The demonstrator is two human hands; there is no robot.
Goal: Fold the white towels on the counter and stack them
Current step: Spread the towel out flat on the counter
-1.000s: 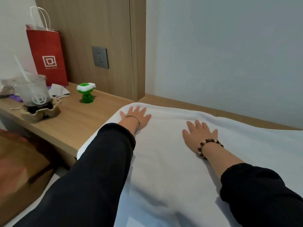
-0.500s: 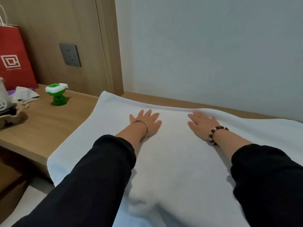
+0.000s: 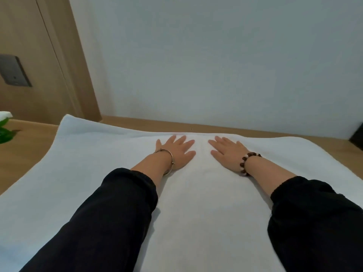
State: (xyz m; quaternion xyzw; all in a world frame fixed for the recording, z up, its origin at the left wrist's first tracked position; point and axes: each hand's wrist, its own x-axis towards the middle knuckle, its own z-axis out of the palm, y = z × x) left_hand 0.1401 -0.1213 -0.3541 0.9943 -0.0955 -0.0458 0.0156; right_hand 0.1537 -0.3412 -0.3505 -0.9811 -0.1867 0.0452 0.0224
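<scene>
Within 1 second the left hand [image 3: 176, 152] and right hand [image 3: 227, 154] have slid together at the middle of the white towel [image 3: 98, 154], palms flat and fingers spread. The towel lies open on the counter [image 3: 29, 146], so this looks like smoothing before any fold.

A grey wall socket [image 3: 13, 71] sits on the wood panel [image 3: 49, 55] at upper left. A green object [image 3: 5, 132] peeks in at the left edge.

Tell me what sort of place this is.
Probably a hotel or guest room: a built-in wooden counter against a plain wall, a wood panel with a dark socket plate, and a white towel spread on it.
</scene>
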